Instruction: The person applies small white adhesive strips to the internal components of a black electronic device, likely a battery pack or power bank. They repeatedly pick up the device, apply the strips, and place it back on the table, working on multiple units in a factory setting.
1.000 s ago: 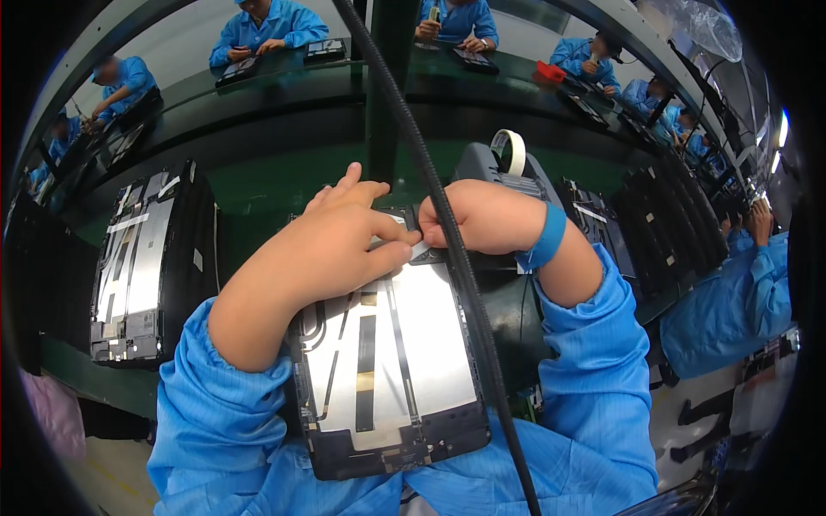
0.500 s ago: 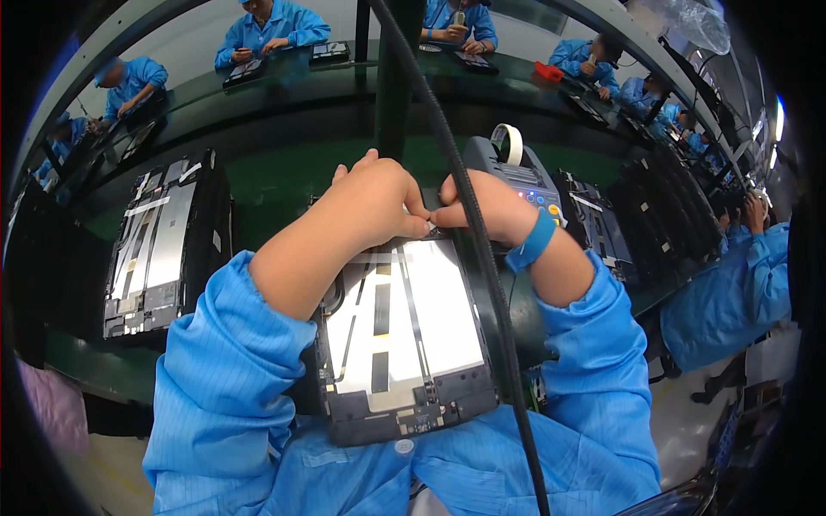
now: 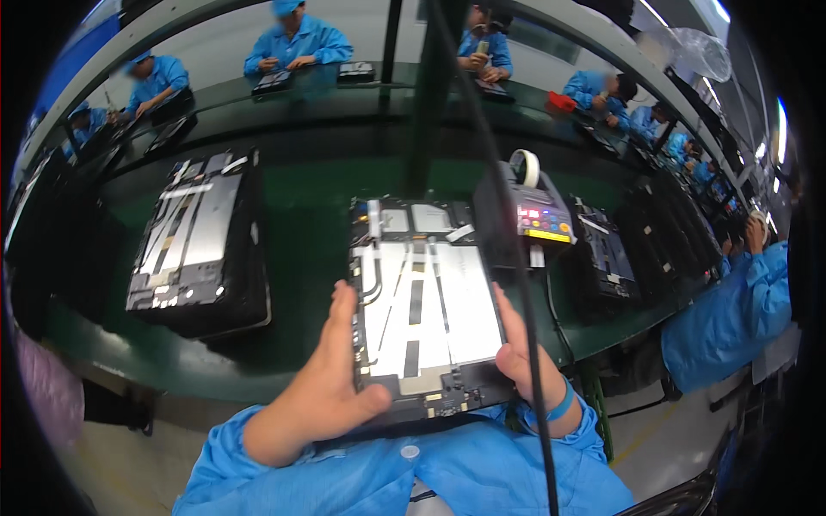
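In front of me, at the bench's near edge, lies an opened tablet (image 3: 469, 301) with silver battery plates, dark ribbon strips and a black lower board. My left hand (image 3: 327, 383) holds its left side, fingers along the edge and thumb over the lower left corner. On the opposite side my right hand (image 3: 518, 354) grips the right edge, partly hidden by a hanging black cable. A short white tape strip (image 3: 461, 233) sits near the tablet's upper right corner.
A grey tape dispenser (image 3: 551, 215) carrying a white tape roll (image 3: 526, 168) stands beyond the tablet's right side. Stacks of similar opened tablets stand left (image 3: 194, 236) and right (image 3: 607, 249). The black cable (image 3: 509, 202) crosses the view. Co-workers in blue sit across the bench.
Both hands have left the tablet's upper right corner and come down to its two sides. The white strip there is now uncovered. My view has shifted.
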The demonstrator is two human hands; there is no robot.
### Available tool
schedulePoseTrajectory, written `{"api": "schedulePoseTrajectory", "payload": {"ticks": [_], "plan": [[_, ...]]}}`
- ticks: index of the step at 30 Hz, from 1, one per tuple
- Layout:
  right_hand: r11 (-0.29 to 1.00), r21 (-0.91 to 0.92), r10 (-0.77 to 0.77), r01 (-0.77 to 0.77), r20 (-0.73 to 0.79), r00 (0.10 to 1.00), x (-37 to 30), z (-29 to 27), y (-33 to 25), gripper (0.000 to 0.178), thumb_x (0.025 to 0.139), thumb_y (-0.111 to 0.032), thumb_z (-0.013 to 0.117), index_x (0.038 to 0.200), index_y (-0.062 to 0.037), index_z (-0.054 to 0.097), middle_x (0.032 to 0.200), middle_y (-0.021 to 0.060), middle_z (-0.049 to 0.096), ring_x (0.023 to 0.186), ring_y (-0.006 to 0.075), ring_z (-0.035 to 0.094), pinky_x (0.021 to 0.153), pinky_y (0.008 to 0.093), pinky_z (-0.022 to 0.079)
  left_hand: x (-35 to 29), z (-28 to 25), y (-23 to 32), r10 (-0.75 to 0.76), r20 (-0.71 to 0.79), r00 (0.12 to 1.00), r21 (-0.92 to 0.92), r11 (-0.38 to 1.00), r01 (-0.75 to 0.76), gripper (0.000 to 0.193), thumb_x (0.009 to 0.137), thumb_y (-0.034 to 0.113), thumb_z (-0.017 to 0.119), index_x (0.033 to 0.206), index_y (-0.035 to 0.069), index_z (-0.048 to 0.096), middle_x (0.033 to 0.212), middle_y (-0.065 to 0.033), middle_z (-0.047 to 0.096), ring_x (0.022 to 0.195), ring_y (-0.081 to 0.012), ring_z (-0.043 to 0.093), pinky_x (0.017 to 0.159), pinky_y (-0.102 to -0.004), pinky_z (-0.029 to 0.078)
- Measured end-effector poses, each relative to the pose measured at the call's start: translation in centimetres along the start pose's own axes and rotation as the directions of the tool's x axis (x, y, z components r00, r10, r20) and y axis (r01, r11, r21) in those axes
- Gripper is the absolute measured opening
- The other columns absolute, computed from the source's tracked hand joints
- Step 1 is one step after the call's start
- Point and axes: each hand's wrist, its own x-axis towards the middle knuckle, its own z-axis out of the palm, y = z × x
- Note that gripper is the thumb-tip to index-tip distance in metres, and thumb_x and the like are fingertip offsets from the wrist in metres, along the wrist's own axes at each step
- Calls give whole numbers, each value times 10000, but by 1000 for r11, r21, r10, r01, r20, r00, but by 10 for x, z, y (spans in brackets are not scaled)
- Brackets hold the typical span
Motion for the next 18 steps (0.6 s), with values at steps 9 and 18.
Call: {"api": "schedulePoseTrajectory", "payload": {"ticks": [9,18], "plan": [[926,378,-63,-11,182,981,83,39,-119,897,798,-227,554,1458,71,25,1491,197,239,1384,265,238,1115,330,179,1,-81,74,191,-275,942,-67,974,-217,1126,796,645,582,1427,-135,71,1470,-304,182,1388,-353,180,1122,-413,134],[971,209,-190,118,370,909,231,168,-98,980,786,-246,650,1364,215,7,1423,365,216,1347,374,278,1092,323,268,-35,-249,15,8,-420,908,-75,996,-44,1110,755,783,466,1440,-58,232,1479,-179,291,1365,-248,284,1129,-344,169]]}}
